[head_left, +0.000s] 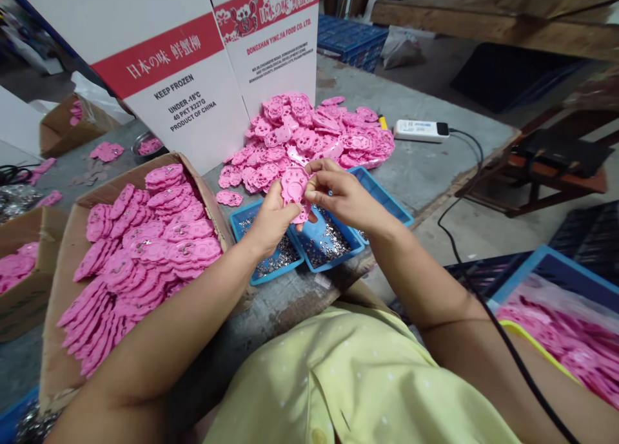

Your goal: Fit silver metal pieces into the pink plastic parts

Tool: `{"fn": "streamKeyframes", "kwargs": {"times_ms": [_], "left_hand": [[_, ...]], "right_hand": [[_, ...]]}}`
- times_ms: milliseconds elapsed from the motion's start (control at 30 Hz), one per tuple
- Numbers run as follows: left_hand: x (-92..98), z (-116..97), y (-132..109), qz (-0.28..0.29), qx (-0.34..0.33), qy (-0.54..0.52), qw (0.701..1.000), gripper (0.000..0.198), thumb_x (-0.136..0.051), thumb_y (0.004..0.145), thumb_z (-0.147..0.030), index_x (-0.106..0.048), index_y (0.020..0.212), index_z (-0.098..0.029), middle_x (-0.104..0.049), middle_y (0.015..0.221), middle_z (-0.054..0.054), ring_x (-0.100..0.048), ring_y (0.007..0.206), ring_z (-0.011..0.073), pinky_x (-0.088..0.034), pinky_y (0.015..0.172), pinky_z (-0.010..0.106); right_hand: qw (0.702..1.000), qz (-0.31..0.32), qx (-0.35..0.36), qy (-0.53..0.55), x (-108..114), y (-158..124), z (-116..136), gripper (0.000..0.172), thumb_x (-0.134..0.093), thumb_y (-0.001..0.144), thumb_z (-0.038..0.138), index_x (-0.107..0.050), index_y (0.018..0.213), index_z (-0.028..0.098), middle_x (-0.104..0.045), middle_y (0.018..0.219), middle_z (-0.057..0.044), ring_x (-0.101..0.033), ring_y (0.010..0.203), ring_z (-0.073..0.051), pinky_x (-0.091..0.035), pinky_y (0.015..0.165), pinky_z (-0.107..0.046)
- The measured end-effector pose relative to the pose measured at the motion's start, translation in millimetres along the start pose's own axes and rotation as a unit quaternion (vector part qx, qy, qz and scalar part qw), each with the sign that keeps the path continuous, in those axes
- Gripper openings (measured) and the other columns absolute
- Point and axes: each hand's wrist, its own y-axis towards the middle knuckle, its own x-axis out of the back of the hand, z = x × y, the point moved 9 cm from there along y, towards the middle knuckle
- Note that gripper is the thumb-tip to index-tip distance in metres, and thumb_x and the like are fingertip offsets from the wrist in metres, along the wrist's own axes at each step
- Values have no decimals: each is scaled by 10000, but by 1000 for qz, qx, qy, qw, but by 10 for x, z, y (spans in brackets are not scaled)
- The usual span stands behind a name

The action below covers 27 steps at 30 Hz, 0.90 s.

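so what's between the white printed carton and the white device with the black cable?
A heap of pink pieces, plus a small yellow item; head view.

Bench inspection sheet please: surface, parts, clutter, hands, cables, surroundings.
Surface: grey tabletop, worn along its edge.
Job's things: pink piece held up over blue trays of small metal parts; pink heap beyond; open carton of stacked pink pieces at left.
Clutter: white device right of the heap.
Hands: left hand grips the piece; right hand fingers its edge, grip unclear.
Cables: black cable runs from the device off the table.
Surroundings: printed white box behind; blue bin of pink pieces at right.
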Motion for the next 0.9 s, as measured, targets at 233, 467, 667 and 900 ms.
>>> {"fn": "streamKeyframes", "kwargs": {"times_ms": [233,467,667,900], "left_hand": [[20,40,12,0,7,-3,1000,433,-707,704,-120,-590,1111,-212,-688,943,41,-710,757,187,-423,528,238],[10,46,23,14,1,20,1000,348,-681,731,-124,-565,1050,-203,-659,862,0,-700,676,159,-429,500,232],[-5,51,36,28,-5,39,999,336,-659,753,-127,-564,1065,-206,-685,892,6,-699,663,156,-443,494,240],[-24,66,-16,25,18,35,999,387,-629,750,-54,-562,1104,-194,-653,848,-5,-674,615,151,-424,474,248]], "right_hand": [[1000,16,-9,-19,0,21,-2,142,-663,897,178,-626,761,192,-605,1151,-79,-568,1044,-217,-515,933,-381],[998,33,-11,-55,-43,41,-41,130,-648,883,174,-610,760,195,-593,1116,-76,-565,1014,-211,-490,932,-371],[996,42,-22,-80,-48,56,-55,138,-640,870,187,-589,743,201,-573,1089,-80,-554,1022,-226,-480,947,-383],[992,79,-24,-92,-61,55,-48,164,-650,870,192,-586,720,204,-546,1004,-66,-529,1027,-228,-466,960,-370]]}}
